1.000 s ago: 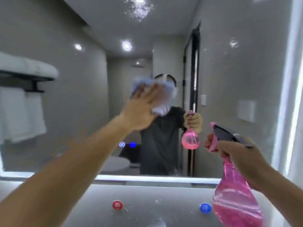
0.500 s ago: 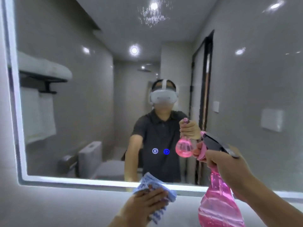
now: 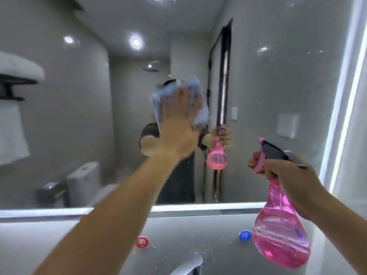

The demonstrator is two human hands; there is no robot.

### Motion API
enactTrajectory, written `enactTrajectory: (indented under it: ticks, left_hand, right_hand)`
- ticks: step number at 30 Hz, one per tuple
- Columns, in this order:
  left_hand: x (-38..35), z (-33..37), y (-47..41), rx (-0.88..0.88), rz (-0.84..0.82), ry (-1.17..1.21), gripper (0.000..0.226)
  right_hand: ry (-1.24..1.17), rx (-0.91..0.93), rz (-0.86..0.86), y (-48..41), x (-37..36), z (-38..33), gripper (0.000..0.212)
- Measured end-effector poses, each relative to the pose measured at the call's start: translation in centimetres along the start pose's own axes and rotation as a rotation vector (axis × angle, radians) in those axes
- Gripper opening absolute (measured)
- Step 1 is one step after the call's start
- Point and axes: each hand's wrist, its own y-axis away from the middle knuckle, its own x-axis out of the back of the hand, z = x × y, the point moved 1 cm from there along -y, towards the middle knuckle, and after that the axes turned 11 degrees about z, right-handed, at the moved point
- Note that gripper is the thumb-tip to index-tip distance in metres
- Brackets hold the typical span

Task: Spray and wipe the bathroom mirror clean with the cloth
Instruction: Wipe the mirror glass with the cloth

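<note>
Bathroom mirror (image 3: 278,86) faces the person; left hand (image 3: 178,126), fingers spread flat, presses the cloth (image 3: 158,98) to glass, while right hand (image 3: 286,175) grips the spray bottle (image 3: 282,231) short of it.

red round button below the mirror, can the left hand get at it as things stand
Probably yes: the left hand presses the blue cloth on the bathroom mirror, but nothing blocks the red round button, so it could just drop down.

Crumpled blue cloth (image 3: 157,101) pressed against the mirror (image 3: 278,86); pink spray bottle (image 3: 282,235) upright to its right.
</note>
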Motion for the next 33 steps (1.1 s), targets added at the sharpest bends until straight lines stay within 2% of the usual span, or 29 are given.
enactTrajectory:
  ticks: [2,3,4,5,6,9,11,14,16,18,21,22,23,26,27,30,32,33]
  left_hand:
    - [-0.9,5.0,10.1,-0.243,-0.128,0.109,0.066]
    - [-0.9,6.9,15.6,-0.402,-0.237,0.072,0.064]
    - [-0.9,8.3,20.8,-0.537,-0.386,0.034,0.061]
    - [-1.3,9.0,25.7,-0.600,-0.580,0.103,0.063]
    - [-1.7,9.2,28.5,-0.579,-0.675,0.156,0.064]
    - [-0.1,7.3,26.6,-0.548,-0.819,-0.042,0.060]
    - [0.7,6.0,22.7,-0.678,-0.629,0.000,0.060]
    - [1.0,3.2,13.5,-0.455,-0.264,0.109,0.068]
    - [0.2,0.8,6.4,-0.354,-0.093,0.061,0.072]
    - [-0.1,-0.6,-2.0,-0.164,0.001,-0.018,0.069]
    - [-0.2,0.9,-12.5,0.262,-0.019,-0.009,0.061]
    - [-0.6,2.8,-14.0,0.285,-0.010,-0.026,0.061]
    - [-1.5,5.2,-14.1,0.219,0.011,-0.031,0.061]
    - [-5.1,12.8,-5.1,-0.252,0.041,-0.003,0.063]
    - [-5.6,14.9,0.6,-0.416,0.007,0.038,0.062]
    - [-3.8,17.1,15.0,-0.907,-0.255,0.100,0.051]
    - [-2.4,16.4,17.2,-1.005,-0.440,0.109,0.044]
    - [-1.8,15.6,15.7,-0.878,-0.469,0.163,0.047]
  right_hand:
    - [-0.001,-0.028,0.012,0.1,0.7,0.6,0.020]
    - [-0.007,-0.053,0.021,0.2,1.2,0.9,0.018]
    - [-0.002,-0.076,0.024,0.2,1.6,1.4,0.014]
    - [-0.005,-0.082,0.024,0.2,2.0,1.9,0.015]
    - [0.010,-0.078,0.020,0.2,2.5,2.2,0.018]
    - [0.017,-0.090,0.013,0.2,4.0,2.7,0.022]
    - [0.004,-0.112,0.023,-0.4,4.8,3.0,0.023]
    - [-0.012,-0.132,0.058,-1.4,5.5,3.1,0.017]
    - [0.005,-0.137,0.073,-1.9,5.6,2.8,0.022]
    - [-0.001,-0.128,0.101,-2.9,6.1,2.8,0.023]
    - [-0.032,-0.128,0.127,-3.9,7.4,2.7,0.018]
    - [-0.034,-0.129,0.131,-4.2,8.0,2.8,0.013]
    - [-0.040,-0.127,0.129,-4.5,8.6,3.0,0.013]
    - [-0.076,-0.117,0.119,-5.2,10.2,3.8,0.024]
    - [-0.086,-0.114,0.114,-5.4,10.7,3.9,0.022]
    - [-0.124,-0.140,0.115,-6.0,11.9,4.3,0.017]
    - [-0.112,-0.147,0.094,-6.1,12.3,4.3,0.017]
    - [-0.098,-0.148,0.083,-6.1,12.4,4.1,0.017]
